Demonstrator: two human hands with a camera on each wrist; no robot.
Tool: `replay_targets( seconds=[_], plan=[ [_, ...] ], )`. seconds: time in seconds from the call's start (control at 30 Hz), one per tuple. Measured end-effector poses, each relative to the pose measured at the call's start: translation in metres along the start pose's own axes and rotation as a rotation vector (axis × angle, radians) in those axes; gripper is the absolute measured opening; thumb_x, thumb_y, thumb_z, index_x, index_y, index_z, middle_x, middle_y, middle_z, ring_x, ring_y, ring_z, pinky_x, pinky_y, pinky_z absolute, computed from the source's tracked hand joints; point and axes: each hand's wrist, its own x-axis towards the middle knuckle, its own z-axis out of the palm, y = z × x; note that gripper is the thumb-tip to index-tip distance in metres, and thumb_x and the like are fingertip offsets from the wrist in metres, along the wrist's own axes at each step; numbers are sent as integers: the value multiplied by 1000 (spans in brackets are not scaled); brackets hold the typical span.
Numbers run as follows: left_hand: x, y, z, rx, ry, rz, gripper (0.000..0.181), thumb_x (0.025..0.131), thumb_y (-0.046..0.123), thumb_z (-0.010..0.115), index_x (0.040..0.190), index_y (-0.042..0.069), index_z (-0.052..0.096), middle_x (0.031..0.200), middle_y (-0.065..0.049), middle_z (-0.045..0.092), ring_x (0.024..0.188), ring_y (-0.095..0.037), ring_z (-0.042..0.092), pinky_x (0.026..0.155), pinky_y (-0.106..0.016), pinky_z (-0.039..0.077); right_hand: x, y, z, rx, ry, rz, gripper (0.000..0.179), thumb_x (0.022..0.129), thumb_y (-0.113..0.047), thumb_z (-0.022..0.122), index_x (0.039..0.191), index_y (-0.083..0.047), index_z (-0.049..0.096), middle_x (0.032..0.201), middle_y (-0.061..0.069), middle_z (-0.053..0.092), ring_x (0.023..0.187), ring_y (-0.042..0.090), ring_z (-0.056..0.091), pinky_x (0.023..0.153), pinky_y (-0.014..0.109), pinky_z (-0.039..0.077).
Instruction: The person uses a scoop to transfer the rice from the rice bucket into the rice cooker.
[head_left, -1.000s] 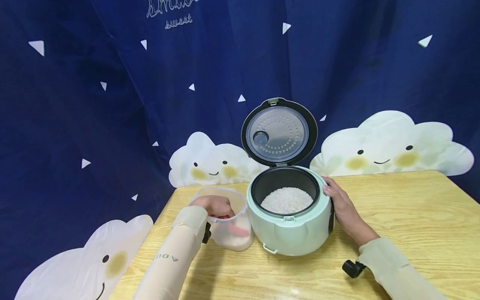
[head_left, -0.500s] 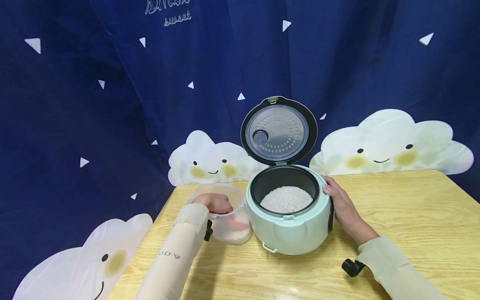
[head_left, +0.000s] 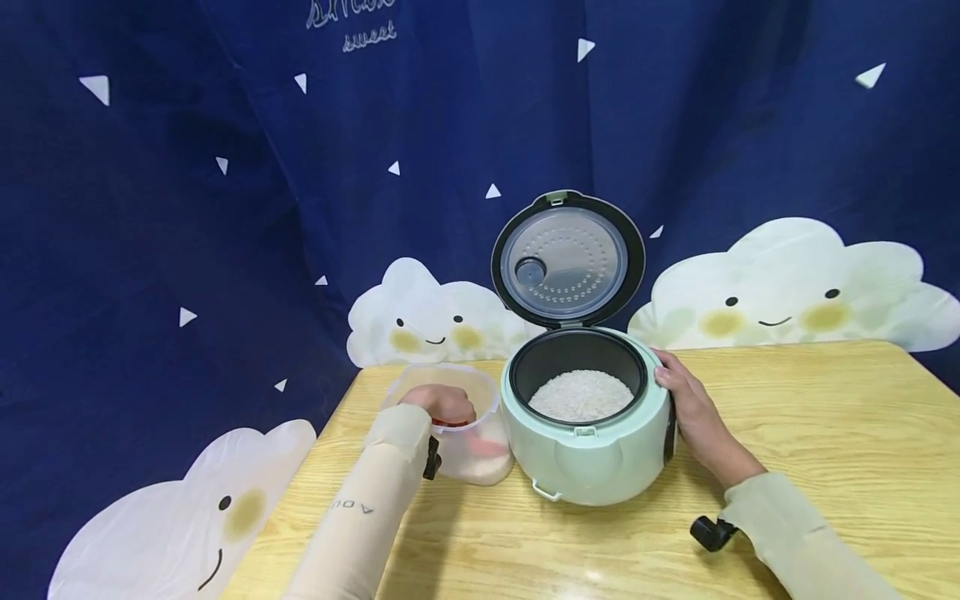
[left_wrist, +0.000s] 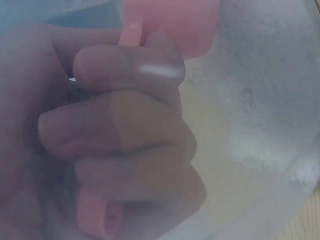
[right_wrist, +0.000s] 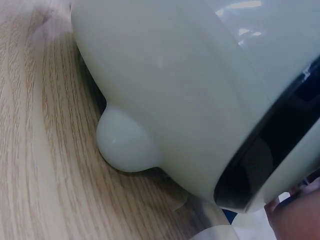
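My left hand is down inside a clear plastic container at the left. Its fingers curl round the handle of a pink scoop; the scoop's cup shows above the fingers in the left wrist view. Rice lies in the container, seen through its wall. Beside it stands a mint-green rice cooker with its lid raised and white rice in the dark inner pot. My right hand rests against the cooker's right side, thumb at the rim; the other fingers are partly hidden.
Both containers stand side by side on a wooden table. Behind it hangs a dark blue curtain with white triangles and smiling clouds. A small clip juts from the cooker's lower front.
The container has tilted or slid slightly away from me, with my left hand still inside it. My right hand keeps its place on the cooker. The head view has shifted a little.
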Motion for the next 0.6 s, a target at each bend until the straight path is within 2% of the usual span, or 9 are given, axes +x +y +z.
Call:
replay_targets(
  seconds=[0.03,0.1,0.13,0.37,0.47,0.6],
  plan=[
    [1,1,-1,49,-7,19,33,92,19,53,60,22,47,69,4,52,60,-10,42,57,-24,32,0,0,0,3,1,1,51,109,-35,32,153,-9,42,134,-29,53,127,-11,44,103,2,29],
    [2,1,-1,41,-14,1,35,93,18,53,59,22,48,67,4,52,58,-10,42,55,-25,32,0,0,0,1,1,5,52,109,-35,33,153,-9,42,134,-29,52,127,-11,44,102,2,29],
    [2,2,-2,83,-18,19,35,93,18,53,59,21,48,67,4,52,58,-10,42,55,-24,32,0,0,-1,-3,2,6,52,109,-35,33,153,-9,42,134,-30,52,127,-11,43,102,2,29],
    [1,3,-2,-78,19,-49,30,90,20,54,61,20,49,70,3,52,60,-11,40,57,-26,32,2,0,-4,-13,11,-5,52,110,-35,32,153,-8,42,134,-30,51,126,-12,43,101,2,29],
    [2,2,0,-102,14,-76,33,92,20,53,59,20,50,63,3,48,54,-11,36,53,-27,30,1,0,-2,-6,5,-12,51,110,-33,32,152,-7,42,133,-29,53,126,-11,44,102,3,29],
    [0,0,3,-110,60,-127,38,95,29,54,59,20,49,58,4,43,52,-12,34,53,-28,30,0,0,0,-5,1,-21,51,110,-33,32,152,-7,42,133,-28,53,127,-11,45,103,3,29]
  ],
)
